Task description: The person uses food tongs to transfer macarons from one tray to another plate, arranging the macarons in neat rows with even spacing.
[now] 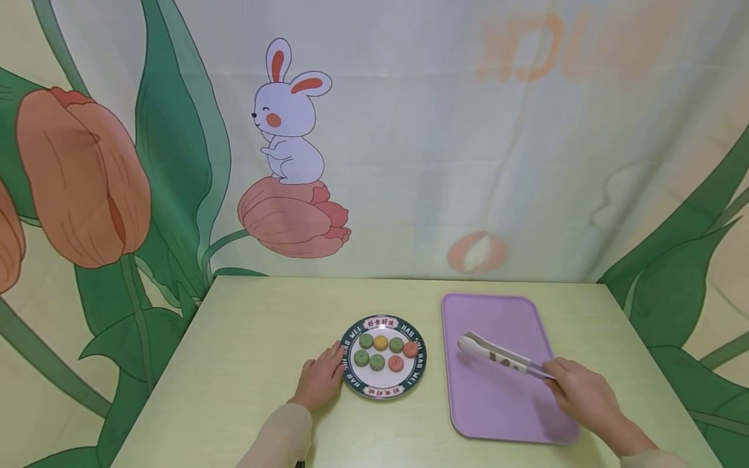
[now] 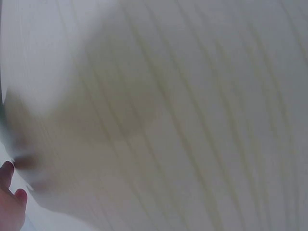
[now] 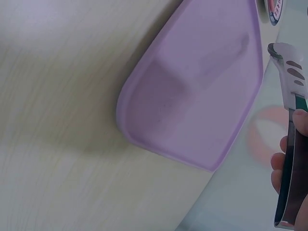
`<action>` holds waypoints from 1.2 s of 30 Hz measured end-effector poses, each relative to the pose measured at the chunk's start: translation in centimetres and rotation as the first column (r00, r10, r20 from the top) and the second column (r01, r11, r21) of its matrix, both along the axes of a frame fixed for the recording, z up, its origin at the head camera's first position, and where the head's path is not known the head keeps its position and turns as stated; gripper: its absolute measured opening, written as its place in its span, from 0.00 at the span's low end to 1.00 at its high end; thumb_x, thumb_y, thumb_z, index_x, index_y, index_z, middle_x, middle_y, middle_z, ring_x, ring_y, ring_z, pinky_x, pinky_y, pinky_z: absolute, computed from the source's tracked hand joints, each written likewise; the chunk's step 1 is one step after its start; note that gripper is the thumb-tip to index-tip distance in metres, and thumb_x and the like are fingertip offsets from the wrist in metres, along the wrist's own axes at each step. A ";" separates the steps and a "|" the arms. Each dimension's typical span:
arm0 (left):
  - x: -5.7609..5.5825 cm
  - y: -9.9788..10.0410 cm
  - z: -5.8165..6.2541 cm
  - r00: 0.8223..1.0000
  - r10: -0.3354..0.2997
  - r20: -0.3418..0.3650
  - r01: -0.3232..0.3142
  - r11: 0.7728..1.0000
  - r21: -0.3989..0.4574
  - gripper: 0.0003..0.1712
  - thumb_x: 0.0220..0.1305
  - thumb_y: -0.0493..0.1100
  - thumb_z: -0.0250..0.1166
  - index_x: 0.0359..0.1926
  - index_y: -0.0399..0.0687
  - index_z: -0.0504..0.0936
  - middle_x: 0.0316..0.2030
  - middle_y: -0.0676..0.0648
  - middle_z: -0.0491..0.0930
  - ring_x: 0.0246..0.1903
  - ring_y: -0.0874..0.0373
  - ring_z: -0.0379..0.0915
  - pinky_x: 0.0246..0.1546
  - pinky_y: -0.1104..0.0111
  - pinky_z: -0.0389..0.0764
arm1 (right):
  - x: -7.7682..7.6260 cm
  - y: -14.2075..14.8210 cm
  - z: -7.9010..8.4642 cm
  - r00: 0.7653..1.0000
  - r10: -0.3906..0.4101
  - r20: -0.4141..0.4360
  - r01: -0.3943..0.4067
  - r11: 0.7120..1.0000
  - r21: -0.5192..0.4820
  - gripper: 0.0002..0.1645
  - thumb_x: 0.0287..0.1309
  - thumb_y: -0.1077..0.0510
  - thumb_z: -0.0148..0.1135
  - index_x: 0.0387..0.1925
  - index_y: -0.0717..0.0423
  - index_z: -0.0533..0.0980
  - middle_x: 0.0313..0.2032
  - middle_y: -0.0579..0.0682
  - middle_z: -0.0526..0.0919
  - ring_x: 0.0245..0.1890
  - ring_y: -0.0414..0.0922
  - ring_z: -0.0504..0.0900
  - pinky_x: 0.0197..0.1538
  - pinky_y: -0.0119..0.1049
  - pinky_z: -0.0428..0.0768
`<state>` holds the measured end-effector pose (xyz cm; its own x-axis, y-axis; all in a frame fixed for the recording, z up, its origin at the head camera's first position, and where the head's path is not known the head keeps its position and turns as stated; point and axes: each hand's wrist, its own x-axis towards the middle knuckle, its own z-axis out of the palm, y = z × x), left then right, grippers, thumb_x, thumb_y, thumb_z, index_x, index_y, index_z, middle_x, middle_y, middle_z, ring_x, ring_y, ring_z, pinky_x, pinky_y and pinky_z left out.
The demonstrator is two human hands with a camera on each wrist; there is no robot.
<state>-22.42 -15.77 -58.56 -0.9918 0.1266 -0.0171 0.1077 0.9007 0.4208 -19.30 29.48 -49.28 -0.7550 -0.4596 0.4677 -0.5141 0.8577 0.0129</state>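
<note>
My left hand rests beside a round plate, its fingertips touching the left rim. The plate is white with a dark patterned border. On it lie several small round pieces, green, pink and one yellow, each with a dimple in the middle. My right hand grips a pair of food tongs by their metal handle. Their white ends with brown spots point left over a purple tray, with nothing visible between them. In the right wrist view the tongs are held above the tray.
The plate and the tray stand side by side on a pale wood-grain table, with a gap between them. Behind the table hangs a curtain printed with a rabbit, tulips and leaves. The left wrist view shows mostly tabletop.
</note>
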 end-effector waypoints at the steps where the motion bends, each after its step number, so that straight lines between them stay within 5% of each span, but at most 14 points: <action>1: 0.0 0.0 0.0 1.000 0.000 0.002 0.000 1.000 0.001 0.27 0.65 0.47 0.46 0.63 0.43 0.61 0.64 0.46 0.58 0.63 0.48 0.55 0.57 0.49 0.57 | 0.0 -0.1 0.0 1.000 -0.005 0.007 0.005 1.000 0.003 0.11 0.34 0.61 0.67 0.26 0.51 0.75 0.23 0.40 0.75 0.19 0.33 0.67 0.16 0.26 0.62; 36: 0.1 0.0 0.1 1.000 0.004 0.003 -0.004 1.000 0.005 0.27 0.64 0.47 0.47 0.63 0.44 0.61 0.64 0.46 0.58 0.63 0.48 0.55 0.56 0.50 0.58 | -1.1 -3.9 -0.8 0.993 0.111 -0.048 -0.112 0.994 -0.019 0.12 0.33 0.61 0.68 0.27 0.52 0.76 0.21 0.40 0.76 0.19 0.34 0.68 0.17 0.24 0.64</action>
